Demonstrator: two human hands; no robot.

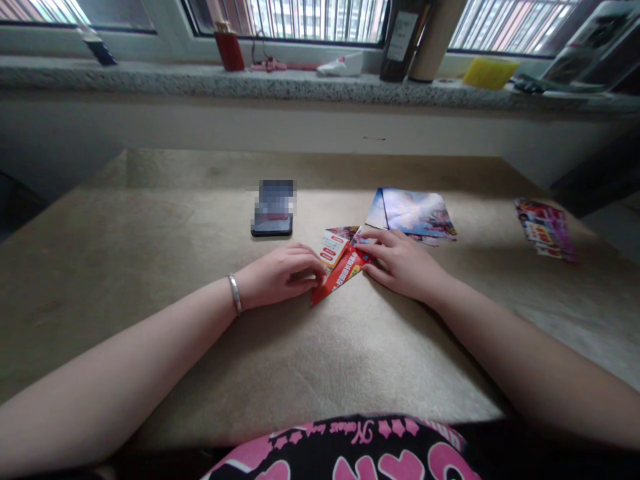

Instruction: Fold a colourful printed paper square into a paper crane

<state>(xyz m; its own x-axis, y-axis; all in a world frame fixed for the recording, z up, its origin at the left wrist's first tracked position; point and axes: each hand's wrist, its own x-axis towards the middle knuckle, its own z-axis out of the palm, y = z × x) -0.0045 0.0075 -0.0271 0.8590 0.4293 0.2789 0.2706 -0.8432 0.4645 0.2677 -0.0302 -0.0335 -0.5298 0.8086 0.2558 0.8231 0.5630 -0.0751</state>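
Quietly, the person sat close over the desk (250, 373), both bare hands at work on a folded printed leaflet (349, 272). It lay in the middle of the desk, creased into a slanting, pointed shape, mostly red with white lettering, its lower tip aimed back toward the person.

The left hand (286, 275), a silvery bracelet (235, 294) at its wrist, had its fingers curled narrowly at the paper's left edge; I couldn't tell whether they pinched it or only pressed. The right hand (403, 263) reached in from the other side, fingers a little apart, tips resting on the leaflet's right end; whether they gripped it I couldn't tell either.

Beyond the left hand lay a dark smartphone (273, 208). Just past the right hand was a small pile of glossy sky-blue and pink sheets (415, 212), and well off to the right, a fanned bundle of colourful leaflets (545, 230). A yellow block (490, 73) stood on the speckled windowsill (175, 83).
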